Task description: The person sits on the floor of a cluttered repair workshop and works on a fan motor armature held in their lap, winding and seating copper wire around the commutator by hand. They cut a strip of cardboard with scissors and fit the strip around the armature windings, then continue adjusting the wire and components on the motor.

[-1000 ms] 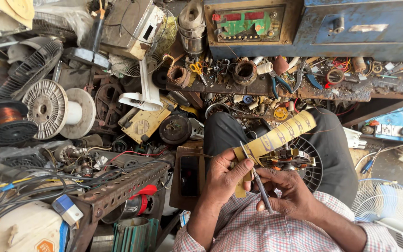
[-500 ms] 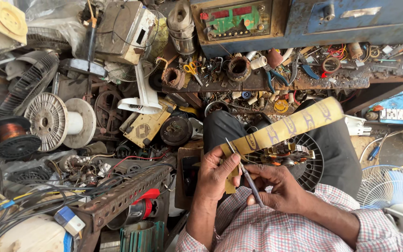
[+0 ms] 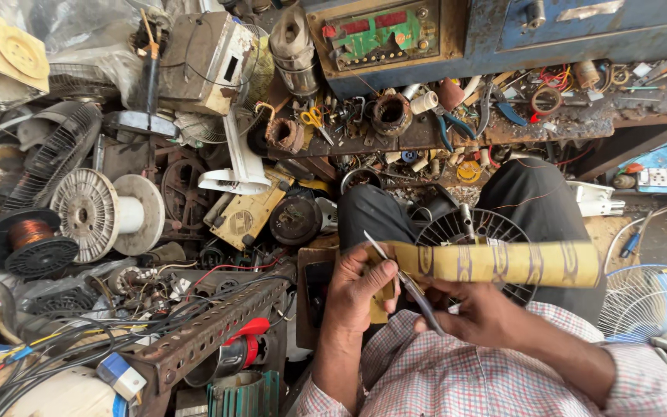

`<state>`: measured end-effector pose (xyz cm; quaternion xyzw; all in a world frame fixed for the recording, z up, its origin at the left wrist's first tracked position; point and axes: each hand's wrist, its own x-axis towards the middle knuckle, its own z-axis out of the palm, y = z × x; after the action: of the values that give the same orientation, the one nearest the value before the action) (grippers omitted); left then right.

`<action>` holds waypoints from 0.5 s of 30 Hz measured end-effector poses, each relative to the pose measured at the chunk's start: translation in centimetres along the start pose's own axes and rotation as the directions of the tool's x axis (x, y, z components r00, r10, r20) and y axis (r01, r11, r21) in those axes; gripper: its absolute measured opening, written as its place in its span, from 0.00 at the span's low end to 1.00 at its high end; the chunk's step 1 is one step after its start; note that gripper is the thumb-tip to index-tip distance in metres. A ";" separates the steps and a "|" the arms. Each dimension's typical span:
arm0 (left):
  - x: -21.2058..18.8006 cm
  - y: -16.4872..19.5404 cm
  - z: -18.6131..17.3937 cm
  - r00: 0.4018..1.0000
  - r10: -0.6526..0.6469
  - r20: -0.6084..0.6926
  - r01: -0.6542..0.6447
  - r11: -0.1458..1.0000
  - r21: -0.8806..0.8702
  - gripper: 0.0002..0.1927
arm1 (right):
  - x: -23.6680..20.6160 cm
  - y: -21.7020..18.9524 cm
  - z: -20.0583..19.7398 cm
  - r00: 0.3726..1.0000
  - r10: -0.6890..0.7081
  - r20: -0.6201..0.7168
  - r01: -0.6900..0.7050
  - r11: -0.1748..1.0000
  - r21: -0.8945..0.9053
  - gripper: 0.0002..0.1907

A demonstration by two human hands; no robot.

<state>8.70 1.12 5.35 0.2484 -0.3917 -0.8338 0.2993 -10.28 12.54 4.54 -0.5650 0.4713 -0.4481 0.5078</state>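
- Left hand [image 3: 360,289], near centre: fingers closed round the near end of the long yellow rolled sheet with dark printed bands [image 3: 503,262]. The roll lies across the lap, running right over the black round fan grille [image 3: 468,232].
- Right hand [image 3: 476,313], just right of it: gripping slim grey metal scissors [image 3: 407,286], blades slanting up-left across the roll's near end.
- Judgement: for a clean cut, keep the roll pinched close to the blades and held taut, thumb clear of the edges, cutting square to the roll's length.
- Versus half a second earlier: the roll has swung from a steep up-right tilt to nearly level; the scissors sit at much the same slant.
- Farther left: white plastic wire spool [image 3: 106,212] and copper-wound black spool [image 3: 32,239], unmoved.
- Far: cluttered wooden bench [image 3: 418,139], unchanged.
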 end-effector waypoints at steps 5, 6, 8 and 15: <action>0.9 3.8 -0.7 0.982 0.142 -0.128 -0.155 0.983 -0.101 0.06 | -1.3 -1.1 -2.6 0.972 0.186 0.144 -0.125 0.928 -0.350 0.38; 1.0 5.4 -0.9 0.939 0.237 -0.250 -0.256 0.966 -0.046 0.06 | -2.0 -1.0 -3.3 0.983 0.055 0.173 0.011 0.932 -0.363 0.34; 1.1 8.6 -1.3 0.771 0.457 -0.444 -0.397 0.890 0.225 0.05 | -3.4 -0.5 -4.5 0.962 -0.027 0.272 0.150 0.883 -0.444 0.31; 3.5 11.4 -5.7 0.695 0.719 -0.015 0.044 -0.022 0.999 0.06 | -7.1 3.1 -6.7 0.772 0.575 0.272 -0.080 0.512 -0.855 0.26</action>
<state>13.43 -10.02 10.63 0.4929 -0.7832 -0.1211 0.3591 -18.22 18.42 1.85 -0.7250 0.5649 0.0986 0.3815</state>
